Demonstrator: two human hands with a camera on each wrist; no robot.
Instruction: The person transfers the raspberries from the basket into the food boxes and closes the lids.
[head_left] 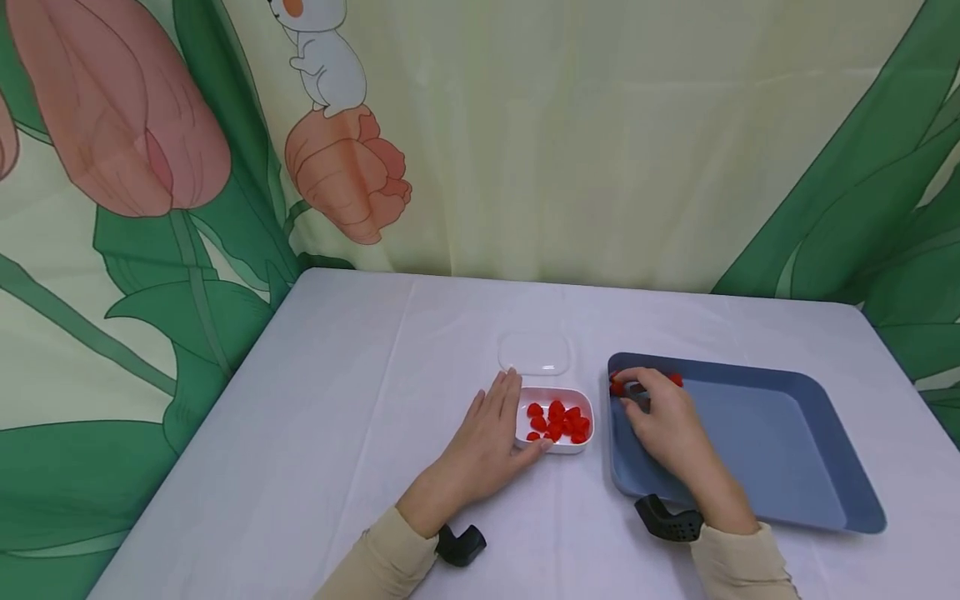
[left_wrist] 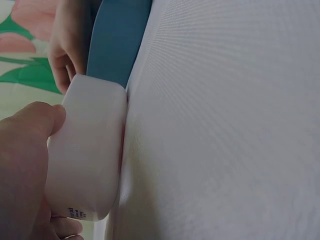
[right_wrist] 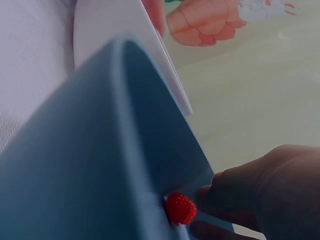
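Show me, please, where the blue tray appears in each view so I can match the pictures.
Head: the blue tray lies right of centre.
Left wrist: the blue tray is at the top, left of centre.
Right wrist: the blue tray fills much of the lower left.
Shared landmark: the right hand, visible in all three.

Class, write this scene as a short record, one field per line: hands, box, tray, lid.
Left hand: touching the white box
Right hand: inside the blue tray, close to a red piece
White box: holds several red pieces
Blue tray: right of the box; red pieces towards its far left corner
Clear lid: on the table, beyond the box
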